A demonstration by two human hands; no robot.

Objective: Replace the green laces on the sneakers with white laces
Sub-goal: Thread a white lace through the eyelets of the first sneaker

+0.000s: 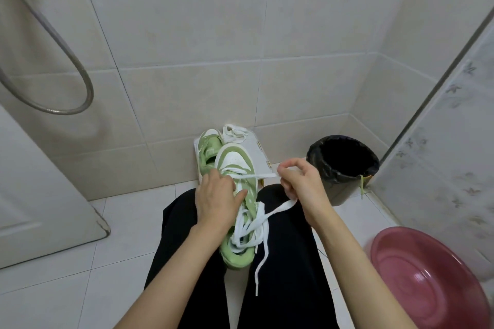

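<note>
A green and white sneaker (235, 160) rests between my knees, toe pointing away. A white lace (260, 218) is threaded through its lower eyelets, with loose lengths piled on the heel end and one end dangling down. My left hand (215, 199) grips the sneaker's left side at the eyelets. My right hand (300, 180) pinches the white lace and holds it taut to the right of the shoe. The second green sneaker (207, 148) lies on a white box (258, 153) behind, next to another coiled white lace (235, 132).
A black-lined bin (342, 165) stands to the right, a green lace (362, 185) hanging from its rim. A pink basin (427, 280) lies at lower right. A shower hose (66, 67) hangs at left. Tiled walls enclose the corner.
</note>
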